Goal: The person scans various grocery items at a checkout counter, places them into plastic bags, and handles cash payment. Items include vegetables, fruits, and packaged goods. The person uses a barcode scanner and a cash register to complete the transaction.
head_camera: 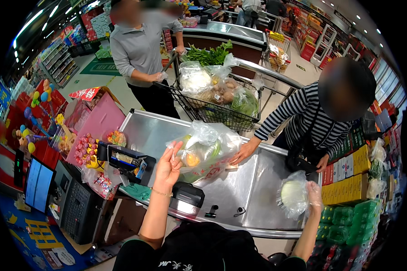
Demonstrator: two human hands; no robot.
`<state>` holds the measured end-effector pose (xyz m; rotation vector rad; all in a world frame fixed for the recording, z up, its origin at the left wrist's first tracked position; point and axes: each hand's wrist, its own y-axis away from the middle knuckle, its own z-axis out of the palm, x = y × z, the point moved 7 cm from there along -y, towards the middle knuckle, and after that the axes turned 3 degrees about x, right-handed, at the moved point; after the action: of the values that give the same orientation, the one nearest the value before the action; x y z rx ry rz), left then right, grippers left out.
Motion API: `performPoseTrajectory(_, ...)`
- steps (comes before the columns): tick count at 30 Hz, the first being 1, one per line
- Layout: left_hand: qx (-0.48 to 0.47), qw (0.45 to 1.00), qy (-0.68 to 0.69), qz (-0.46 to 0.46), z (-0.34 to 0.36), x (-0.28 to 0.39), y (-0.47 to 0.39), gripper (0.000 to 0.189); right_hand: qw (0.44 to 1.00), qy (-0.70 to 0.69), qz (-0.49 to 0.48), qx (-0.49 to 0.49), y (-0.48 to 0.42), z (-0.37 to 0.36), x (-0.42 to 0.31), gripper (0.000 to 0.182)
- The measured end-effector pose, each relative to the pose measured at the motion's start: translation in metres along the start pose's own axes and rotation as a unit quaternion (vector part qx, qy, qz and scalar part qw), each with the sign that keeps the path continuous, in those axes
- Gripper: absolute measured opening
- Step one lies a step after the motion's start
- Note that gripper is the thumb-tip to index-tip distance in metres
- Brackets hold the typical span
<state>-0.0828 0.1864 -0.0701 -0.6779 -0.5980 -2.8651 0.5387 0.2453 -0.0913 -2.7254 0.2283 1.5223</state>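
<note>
My left hand (169,166), palm up with partly bent fingers, is raised at the left side of a large clear plastic bag (220,159). Green and yellow produce shows through that bag, which stands on the metal checkout counter (268,176). Whether these fingers grip its plastic I cannot tell. At the counter's right end, my right hand (314,197) holds a smaller clear bag with a pale round vegetable (291,193), possibly a cabbage. A person in a striped top rests a hand (246,151) against the large bag's right side.
Behind the counter, a person in grey (132,54) holds a shopping cart (217,117) loaded with vegetables. A black device (187,196) sits by the near edge. A payment terminal (130,162), keyboard (76,206) and monitor (39,184) are left; stacked boxes (346,189) stand right.
</note>
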Motion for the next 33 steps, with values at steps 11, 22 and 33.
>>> performPoseTrajectory(11,-0.039,0.999,0.027,0.003,0.005,0.007,0.009,0.035,0.932,-0.331,0.009,-0.149,-0.018,0.245,-0.314,0.016)
performPoseTrajectory(22,0.01,0.995,-0.046,0.09,0.005,0.047,-0.039,0.045,0.818,0.071,-0.303,-0.484,0.03,0.379,-0.282,0.022)
performPoseTrajectory(33,-0.127,0.923,-0.339,0.133,0.1,0.02,-0.021,0.042,0.876,-0.063,-0.261,-0.4,-0.024,0.52,-0.274,0.014)
